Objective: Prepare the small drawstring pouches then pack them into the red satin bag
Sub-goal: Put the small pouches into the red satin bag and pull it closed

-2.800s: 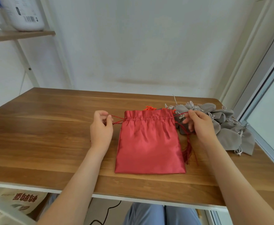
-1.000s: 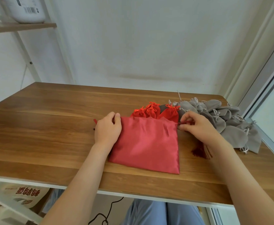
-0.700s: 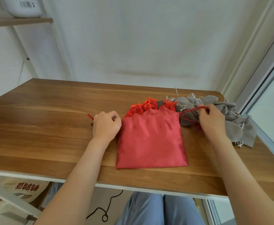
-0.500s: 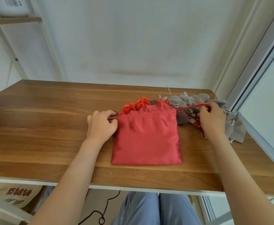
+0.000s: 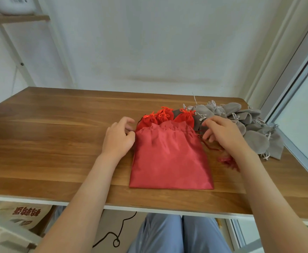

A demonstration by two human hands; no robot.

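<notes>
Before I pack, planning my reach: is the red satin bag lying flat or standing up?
Lying flat: the red satin bag rests spread on the wooden table.

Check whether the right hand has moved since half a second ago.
Yes. Against the grey pouches, the right hand has come left, off the pile's middle to the top right corner of the bag.

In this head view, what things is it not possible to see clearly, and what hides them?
All in the head view:
Inside of the flat red satin bag: hidden by its own cloth.
Small red drawstring pouches: lower parts behind the bag.
Grey pouch pile: count unclear, overlapping, partly behind the right hand.
Left hand grip: hidden by its fingers.
</notes>
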